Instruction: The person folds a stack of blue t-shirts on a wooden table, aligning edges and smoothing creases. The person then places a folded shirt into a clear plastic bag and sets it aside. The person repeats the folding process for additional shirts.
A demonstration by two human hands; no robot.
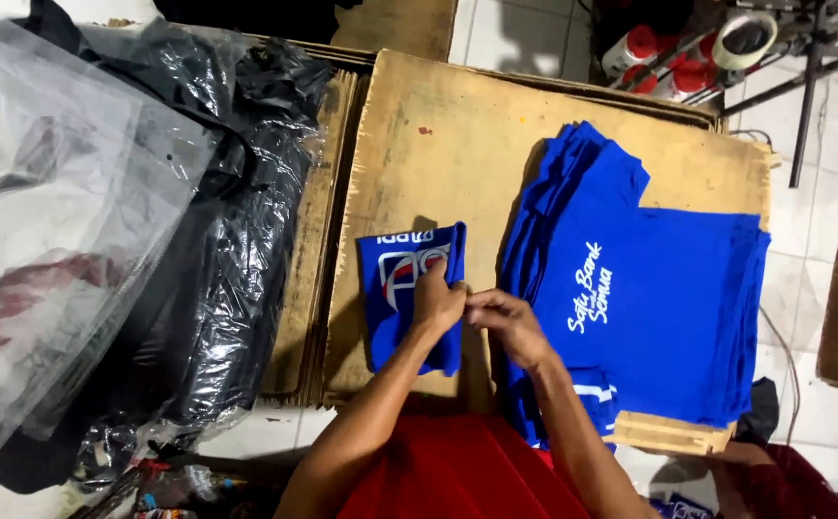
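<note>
Both hands pinch the folded blue shirt's [409,293] right edge, left hand [436,300] on it, right hand [501,322] beside; its long axis runs near-to-far.

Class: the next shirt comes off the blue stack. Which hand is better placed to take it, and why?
Probably the right hand: it lies beside the blue stack, while the left hand rests on the folded shirt.
</note>
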